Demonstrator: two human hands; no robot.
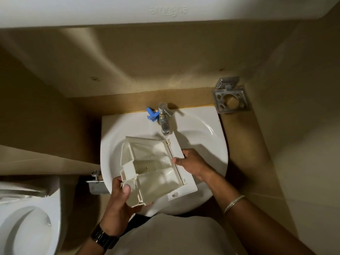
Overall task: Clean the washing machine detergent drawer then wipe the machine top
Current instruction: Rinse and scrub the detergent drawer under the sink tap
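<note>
Two hands hold the detergent drawer [154, 166] over a white basin [202, 133] set against tan walls. The left hand [117, 201] grips the drawer's near left corner, thumb curled over the rim and fingers hidden beneath. The right hand [193, 162] pinches the flat front panel on the right, thumb on top, fingers curled under the edge. The drawer lies tilted with its compartments open upward, just below the chrome tap [164, 118]. A blue plastic piece [151, 115] sits on the basin's far rim beside the tap. A metal holder [230, 98] is fixed to the wall at far right. A toilet [27, 223] stands at near left, and a metal fitting [96, 182] shows beside the basin's left edge.
</note>
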